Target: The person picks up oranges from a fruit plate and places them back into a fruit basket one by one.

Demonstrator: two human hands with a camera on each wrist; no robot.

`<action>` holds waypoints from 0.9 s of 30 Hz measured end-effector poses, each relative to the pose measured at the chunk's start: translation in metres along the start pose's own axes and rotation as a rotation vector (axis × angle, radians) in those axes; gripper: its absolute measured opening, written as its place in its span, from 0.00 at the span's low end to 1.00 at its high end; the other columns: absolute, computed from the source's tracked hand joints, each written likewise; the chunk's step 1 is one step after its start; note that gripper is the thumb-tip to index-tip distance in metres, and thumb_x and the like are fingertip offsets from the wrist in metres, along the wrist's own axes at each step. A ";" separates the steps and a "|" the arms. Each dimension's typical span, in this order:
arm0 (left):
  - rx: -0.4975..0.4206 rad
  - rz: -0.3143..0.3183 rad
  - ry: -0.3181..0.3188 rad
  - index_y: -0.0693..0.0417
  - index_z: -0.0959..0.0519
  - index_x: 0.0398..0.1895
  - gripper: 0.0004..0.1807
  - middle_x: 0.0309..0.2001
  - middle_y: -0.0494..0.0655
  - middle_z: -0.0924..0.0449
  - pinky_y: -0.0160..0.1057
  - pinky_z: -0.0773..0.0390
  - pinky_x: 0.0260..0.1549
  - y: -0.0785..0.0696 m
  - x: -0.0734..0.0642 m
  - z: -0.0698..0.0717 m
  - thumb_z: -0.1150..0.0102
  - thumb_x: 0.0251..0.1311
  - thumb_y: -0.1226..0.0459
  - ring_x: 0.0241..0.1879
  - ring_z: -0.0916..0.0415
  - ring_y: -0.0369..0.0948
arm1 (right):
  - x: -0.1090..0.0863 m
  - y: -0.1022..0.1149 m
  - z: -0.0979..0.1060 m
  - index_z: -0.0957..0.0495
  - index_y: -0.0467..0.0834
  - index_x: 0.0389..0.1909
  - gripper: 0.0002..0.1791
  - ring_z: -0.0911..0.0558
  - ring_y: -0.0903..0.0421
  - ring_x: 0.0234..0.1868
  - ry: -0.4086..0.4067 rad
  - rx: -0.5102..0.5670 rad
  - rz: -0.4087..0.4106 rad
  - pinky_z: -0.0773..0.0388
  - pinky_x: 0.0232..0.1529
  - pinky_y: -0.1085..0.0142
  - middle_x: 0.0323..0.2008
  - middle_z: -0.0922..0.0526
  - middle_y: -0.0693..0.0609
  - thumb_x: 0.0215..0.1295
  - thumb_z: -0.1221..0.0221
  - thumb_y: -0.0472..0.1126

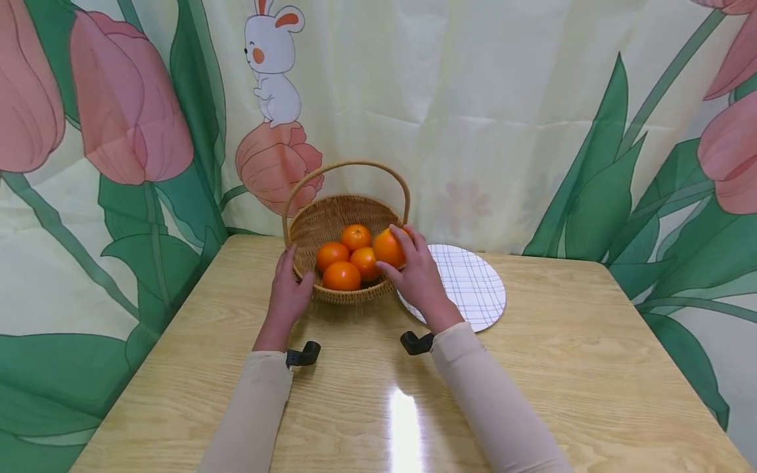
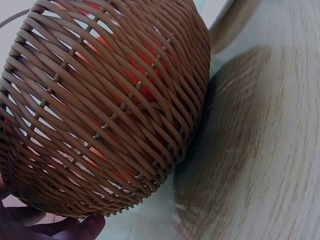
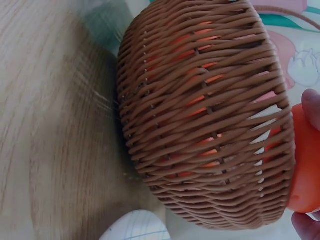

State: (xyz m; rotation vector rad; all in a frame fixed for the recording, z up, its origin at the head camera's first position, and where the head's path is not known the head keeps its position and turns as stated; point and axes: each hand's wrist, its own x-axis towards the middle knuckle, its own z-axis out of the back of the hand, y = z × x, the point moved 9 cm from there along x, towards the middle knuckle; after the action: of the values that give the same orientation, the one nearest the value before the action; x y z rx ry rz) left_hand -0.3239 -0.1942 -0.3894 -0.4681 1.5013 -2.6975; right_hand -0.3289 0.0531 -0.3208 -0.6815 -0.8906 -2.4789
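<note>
A wicker basket (image 1: 349, 297) with a tall arched handle stands at the back of the table, holding several oranges (image 1: 342, 276). My left hand (image 1: 288, 289) grips the basket's left rim, thumb toward the front; its fingertips (image 2: 90, 226) show against the woven side in the left wrist view. With fingers and thumb around it, my right hand (image 1: 418, 276) holds another orange (image 1: 387, 249) at the basket's right rim. In the right wrist view this held orange (image 3: 304, 160) shows just beyond the rim, between thumb and fingers.
A round white mat with blue grid lines (image 1: 473, 289) lies right of the basket, partly under my right forearm in the head view. The wooden table (image 1: 568, 368) ends at a curtain (image 1: 473, 131) printed with tulips and a rabbit. Each wrist carries a black camera mount (image 1: 303, 355).
</note>
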 end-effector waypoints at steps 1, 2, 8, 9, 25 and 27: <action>0.001 -0.006 0.000 0.47 0.53 0.71 0.37 0.72 0.50 0.57 0.55 0.46 0.63 -0.001 0.000 0.000 0.55 0.57 0.60 0.69 0.53 0.52 | -0.001 0.000 -0.002 0.42 0.57 0.65 0.39 0.24 0.45 0.50 0.006 0.000 -0.003 0.20 0.40 0.60 0.64 0.41 0.46 0.52 0.39 0.56; 0.001 -0.010 0.002 0.47 0.52 0.71 0.37 0.72 0.51 0.57 0.55 0.46 0.63 -0.002 0.000 -0.002 0.54 0.57 0.61 0.69 0.52 0.52 | -0.002 -0.001 -0.002 0.41 0.57 0.65 0.39 0.25 0.45 0.50 0.009 -0.002 -0.007 0.21 0.40 0.60 0.64 0.41 0.45 0.52 0.39 0.56; 0.005 -0.029 0.014 0.47 0.52 0.71 0.37 0.71 0.53 0.56 0.55 0.46 0.63 -0.006 0.003 -0.009 0.54 0.56 0.61 0.68 0.52 0.53 | -0.006 -0.003 -0.006 0.40 0.56 0.64 0.37 0.28 0.43 0.54 0.044 -0.015 -0.009 0.23 0.47 0.54 0.65 0.42 0.45 0.53 0.39 0.56; 0.005 -0.032 0.018 0.47 0.52 0.71 0.37 0.71 0.52 0.57 0.56 0.46 0.63 -0.006 0.003 -0.011 0.55 0.57 0.60 0.68 0.52 0.54 | -0.007 -0.003 -0.007 0.40 0.56 0.64 0.37 0.28 0.43 0.55 0.050 -0.019 -0.004 0.24 0.48 0.53 0.65 0.42 0.46 0.53 0.39 0.55; 0.016 -0.037 0.015 0.48 0.52 0.71 0.38 0.71 0.51 0.55 0.54 0.44 0.63 -0.005 0.010 -0.015 0.54 0.56 0.60 0.68 0.50 0.52 | -0.010 -0.004 0.002 0.34 0.50 0.60 0.27 0.34 0.48 0.62 0.055 -0.073 0.051 0.31 0.57 0.53 0.62 0.36 0.47 0.59 0.43 0.49; 0.022 -0.028 0.018 0.48 0.52 0.71 0.38 0.71 0.51 0.55 0.54 0.44 0.63 -0.003 0.010 -0.014 0.53 0.56 0.60 0.68 0.50 0.52 | -0.012 -0.007 0.003 0.33 0.49 0.59 0.26 0.33 0.47 0.62 0.051 -0.072 0.048 0.31 0.57 0.52 0.62 0.35 0.46 0.59 0.43 0.49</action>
State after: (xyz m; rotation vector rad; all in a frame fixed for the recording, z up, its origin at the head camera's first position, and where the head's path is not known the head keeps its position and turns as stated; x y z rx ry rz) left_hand -0.3371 -0.1824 -0.3910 -0.4687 1.4795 -2.7434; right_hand -0.3223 0.0629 -0.3289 -0.6532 -0.7606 -2.4844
